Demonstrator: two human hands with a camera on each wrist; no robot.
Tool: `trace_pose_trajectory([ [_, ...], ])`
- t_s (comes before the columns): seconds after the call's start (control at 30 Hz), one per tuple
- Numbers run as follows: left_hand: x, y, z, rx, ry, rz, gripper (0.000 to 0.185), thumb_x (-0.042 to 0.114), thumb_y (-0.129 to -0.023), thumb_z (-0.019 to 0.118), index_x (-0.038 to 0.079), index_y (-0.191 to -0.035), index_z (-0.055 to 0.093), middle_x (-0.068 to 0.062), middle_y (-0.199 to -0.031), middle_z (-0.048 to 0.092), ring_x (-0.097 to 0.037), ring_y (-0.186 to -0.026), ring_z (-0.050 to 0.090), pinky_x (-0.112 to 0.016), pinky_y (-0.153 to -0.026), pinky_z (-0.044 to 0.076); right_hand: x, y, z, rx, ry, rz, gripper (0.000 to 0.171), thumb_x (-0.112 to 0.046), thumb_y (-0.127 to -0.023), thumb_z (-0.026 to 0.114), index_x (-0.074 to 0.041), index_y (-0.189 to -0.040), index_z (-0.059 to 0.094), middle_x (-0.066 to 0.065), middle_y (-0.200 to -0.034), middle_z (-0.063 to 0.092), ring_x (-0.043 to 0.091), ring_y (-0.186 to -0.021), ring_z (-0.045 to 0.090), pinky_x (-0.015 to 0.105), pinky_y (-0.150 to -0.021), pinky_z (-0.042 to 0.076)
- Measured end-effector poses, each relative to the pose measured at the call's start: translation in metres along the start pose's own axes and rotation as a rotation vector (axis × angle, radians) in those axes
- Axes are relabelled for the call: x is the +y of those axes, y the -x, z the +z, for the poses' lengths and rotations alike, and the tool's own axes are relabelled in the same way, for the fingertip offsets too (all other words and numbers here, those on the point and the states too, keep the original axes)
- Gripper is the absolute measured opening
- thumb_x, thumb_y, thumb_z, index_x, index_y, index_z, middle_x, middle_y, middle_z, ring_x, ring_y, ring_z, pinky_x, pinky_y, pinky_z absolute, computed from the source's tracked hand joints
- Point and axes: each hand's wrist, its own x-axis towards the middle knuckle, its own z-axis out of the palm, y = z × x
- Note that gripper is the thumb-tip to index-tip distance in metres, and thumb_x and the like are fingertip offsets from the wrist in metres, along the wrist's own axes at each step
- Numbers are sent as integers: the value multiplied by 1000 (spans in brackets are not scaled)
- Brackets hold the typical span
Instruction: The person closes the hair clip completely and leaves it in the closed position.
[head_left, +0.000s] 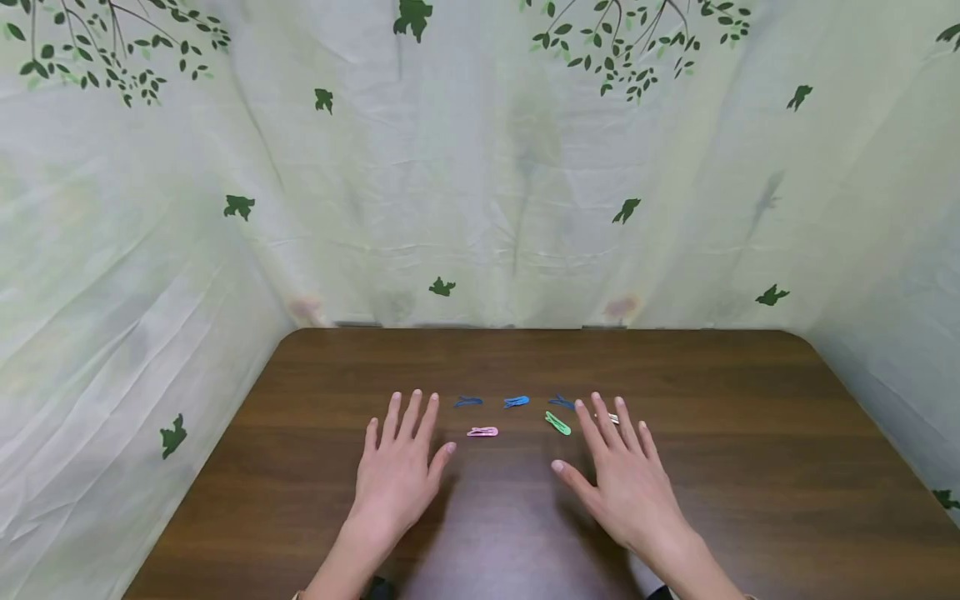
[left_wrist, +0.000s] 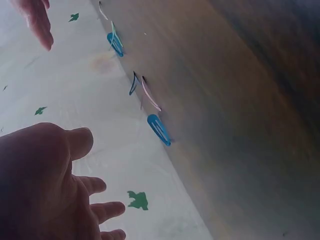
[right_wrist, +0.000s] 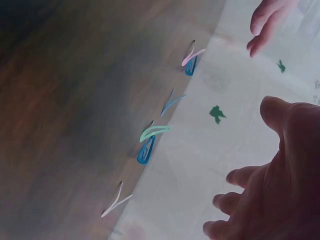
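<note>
Both hands hover over the brown table with fingers spread, holding nothing. In the head view the left hand (head_left: 397,475) is nearest the pink snap hair clip (head_left: 482,432) and the left blue snap hair clip (head_left: 468,402). A middle blue clip (head_left: 516,402) lies between the hands, towards the back. Close to the right hand (head_left: 630,483) are a green snap hair clip (head_left: 557,423), a right blue clip (head_left: 561,402) and a white clip (head_left: 614,419), the last partly hidden behind its fingers. Several clips look bent open in the right wrist view, such as the white one (right_wrist: 115,206).
The wooden table (head_left: 750,467) ends at a back edge where a pale curtain (head_left: 480,208) with green bird and leaf prints hangs. The curtain also runs along the left and right sides.
</note>
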Motion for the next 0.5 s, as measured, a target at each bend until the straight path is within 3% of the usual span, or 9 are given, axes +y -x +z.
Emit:
trace_pose_trajectory([
  [0.2,-5,-4,0,-10,-31,30,68,49,-100,48,14,-155,29,-12,-160,24,-33,-148,10,-60,-113,17,1,-10,2,11,16,-54,82,-69,-94,41,-21,-158,21,3,-163,13,26,-149,1,56,-115,10],
  [0.5,-14,-17,-2,37,-44,76,67,49,-100,48,15,-155,32,-10,-159,28,-32,-148,13,-60,-113,16,3,-31,5,13,29,-148,82,-69,-94,42,-21,-157,23,0,-163,10,24,-149,0,56,-115,11],
])
